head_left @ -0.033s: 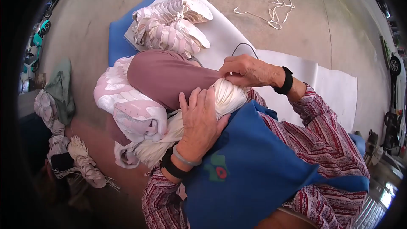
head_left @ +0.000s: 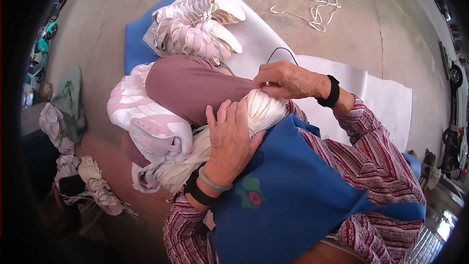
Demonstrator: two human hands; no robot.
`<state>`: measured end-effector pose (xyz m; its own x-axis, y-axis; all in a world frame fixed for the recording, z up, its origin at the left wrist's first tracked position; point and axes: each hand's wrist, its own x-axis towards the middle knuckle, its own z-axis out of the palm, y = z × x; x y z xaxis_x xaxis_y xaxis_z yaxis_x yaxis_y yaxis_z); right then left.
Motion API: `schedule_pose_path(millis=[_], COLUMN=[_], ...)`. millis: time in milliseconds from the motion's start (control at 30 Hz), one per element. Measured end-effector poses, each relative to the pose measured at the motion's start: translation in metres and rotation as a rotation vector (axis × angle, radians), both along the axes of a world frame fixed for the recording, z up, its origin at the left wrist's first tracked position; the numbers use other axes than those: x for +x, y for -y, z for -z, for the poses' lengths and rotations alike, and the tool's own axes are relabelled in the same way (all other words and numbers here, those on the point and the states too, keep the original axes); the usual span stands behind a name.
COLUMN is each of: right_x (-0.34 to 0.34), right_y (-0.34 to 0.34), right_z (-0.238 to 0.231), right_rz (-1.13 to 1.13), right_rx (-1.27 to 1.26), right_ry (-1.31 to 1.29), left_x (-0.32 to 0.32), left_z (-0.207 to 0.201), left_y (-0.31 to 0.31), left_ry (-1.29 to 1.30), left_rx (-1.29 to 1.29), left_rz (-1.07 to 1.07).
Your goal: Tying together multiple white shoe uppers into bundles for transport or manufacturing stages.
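Across my lap lies a thick bundle of white laces (head_left: 266, 112), its loose ends (head_left: 176, 173) fanning out at the lower left. My left hand (head_left: 229, 134) rests on the bundle with its fingers stretched out. At the far end of the bundle, my right hand (head_left: 283, 79) is closed in a pinch, and a small bit of white lace shows between the fingers. Left of my knee sits a stack of pink and white shoe uppers (head_left: 159, 129), nested in one another. A blue apron (head_left: 298, 190) covers my lap under the hands.
Two tied stacks of pink and white uppers (head_left: 198, 32) lie on a white sheet (head_left: 261, 29) with blue beneath. A loose white cord (head_left: 317, 14) is on the concrete floor. More bundled uppers (head_left: 105, 198) and a green cloth (head_left: 69, 102) are at the left.
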<state>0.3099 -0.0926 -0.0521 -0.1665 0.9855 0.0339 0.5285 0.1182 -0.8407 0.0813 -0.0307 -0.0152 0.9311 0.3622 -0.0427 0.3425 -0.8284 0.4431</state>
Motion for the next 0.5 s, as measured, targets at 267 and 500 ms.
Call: schedule_pose_path(millis=[267, 500], right_x=[-0.0031, -0.0011], right_y=[-0.0014, -0.0014], right_z=[0.0084, 0.0074], right_rz=[0.088, 0.052], right_rx=[0.083, 0.078], right_ry=[0.072, -0.075], left_x=[0.004, 0.0014], left_z=[0.0022, 0.0029], left_y=[-0.0008, -0.0013], left_ry=[-0.013, 0.002], left_rx=[-0.004, -0.001], left_rz=[-0.014, -0.015])
